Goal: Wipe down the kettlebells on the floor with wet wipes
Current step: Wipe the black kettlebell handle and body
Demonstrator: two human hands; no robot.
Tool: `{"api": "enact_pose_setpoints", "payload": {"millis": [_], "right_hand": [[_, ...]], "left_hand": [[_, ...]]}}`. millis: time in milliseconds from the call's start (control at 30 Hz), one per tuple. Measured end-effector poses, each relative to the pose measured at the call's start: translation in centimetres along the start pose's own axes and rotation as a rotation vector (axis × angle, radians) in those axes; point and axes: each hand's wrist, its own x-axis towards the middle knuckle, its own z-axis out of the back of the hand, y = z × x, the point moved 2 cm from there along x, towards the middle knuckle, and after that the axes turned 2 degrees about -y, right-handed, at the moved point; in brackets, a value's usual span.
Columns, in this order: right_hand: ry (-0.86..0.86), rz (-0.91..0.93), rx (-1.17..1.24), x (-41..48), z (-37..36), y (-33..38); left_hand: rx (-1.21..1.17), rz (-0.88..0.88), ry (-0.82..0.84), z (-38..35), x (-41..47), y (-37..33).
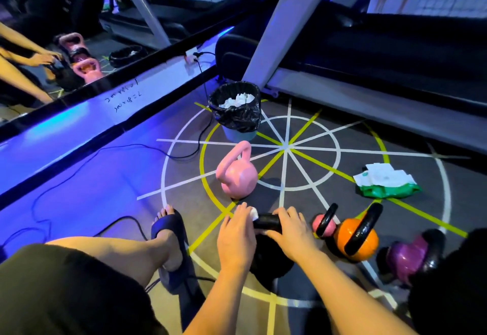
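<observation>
Place: we read this as a gym | Gear: we see a pink kettlebell [237, 174], an orange kettlebell [355, 239] and a purple kettlebell [405, 258] on the floor [342, 203] | Floor: we note painted rings and spokes [287, 147] | Surroundings: treadmill [395, 44] on our right, wall mirror [66, 18] on our left

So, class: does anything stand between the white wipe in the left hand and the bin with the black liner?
Yes: the large all-pink kettlebell stands directly between the white wet wipe and the black-lined waste bin.
</observation>
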Motion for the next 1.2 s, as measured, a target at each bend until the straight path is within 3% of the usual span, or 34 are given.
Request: {"api": "enact_pose_setpoints", "payload": {"millis": [100,133,233,400,467,600,833,900,1067,1200], "right_hand": [[0.017,-0.027,0.004,-0.1,0.3,0.0],[0.023,-0.032,-0.005,-0.2,0.3,0.0],[0.024,-0.044,-0.024,-0.3,0.4,0.2],[0.035,-0.047,-0.059,-0.3,0.4,0.2],[0.035,-0.055,-0.068,-0.3,0.4,0.2],[0.037,-0.056,-0.074,-0.3,0.4,0.3],[0.031,-0.066,-0.075,-0.1,0.3,0.3],[0.035,-0.068,-0.072,0.0,0.2,0.3],[0.026,-0.057,-0.067,0.1,0.0,0.1],[0.016,-0.057,-0.060,0.3,-0.1,0.1]], "left_hand": [[-0.188,0.366,-0.019,1.7,0.9,1.8],[-0.202,0.395,0.006,1.8,1.3,2.3],[-0.082,0.326,0.045,1.9,1.3,1.4],[-0.085,0.028,0.112,0.4,-0.5,0.1],[-0.069,0.101,0.092,0.8,0.0,1.2],[-0.127,0.543,0.064,2.6,0.5,3.9],[-0.163,0.342,-0.019,0.7,-1.2,0.4],[-0.229,0.389,-0.048,0.7,-0.8,1.9],[-0.358,0.697,-0.041,1.2,1.0,4.9],[-0.388,0.625,-0.103,-0.1,0.0,1.9]]}}
